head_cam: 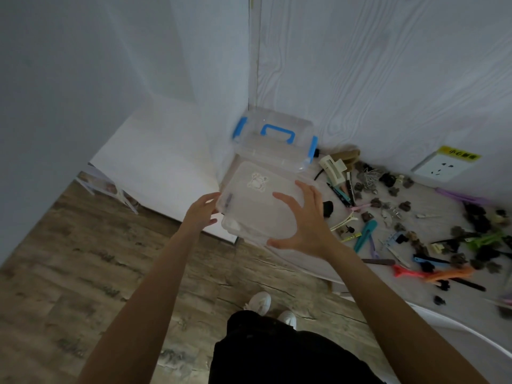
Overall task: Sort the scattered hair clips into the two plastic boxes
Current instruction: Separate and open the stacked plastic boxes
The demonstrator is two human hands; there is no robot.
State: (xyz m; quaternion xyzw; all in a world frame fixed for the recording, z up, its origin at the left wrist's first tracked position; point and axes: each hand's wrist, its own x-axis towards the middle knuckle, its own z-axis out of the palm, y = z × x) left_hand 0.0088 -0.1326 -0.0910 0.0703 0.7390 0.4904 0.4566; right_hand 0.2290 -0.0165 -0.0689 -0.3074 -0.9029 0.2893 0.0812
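Left hand point(201, 210) and right hand point(307, 220), fingers spread straight, flank the front box point(257, 206) at the table point(440, 199) corner; grip cannot be confirmed. It partly hides the rear box point(274, 139). Clips point(415, 217) lie rightward, some cut off.

A: What sort of place is this?
B: A plain indoor room, likely a home. A wood-look plank floor point(83, 259), and a white wall point(69, 79) meeting a panel point(388, 79) embossed with wood grain in a corner.
A: Anything else domestic?
B: A wall socket point(439, 169) with a yellow sticker point(461, 154) at its top, and a pale tabletop point(446, 196) strewn with hair clips point(365, 239).
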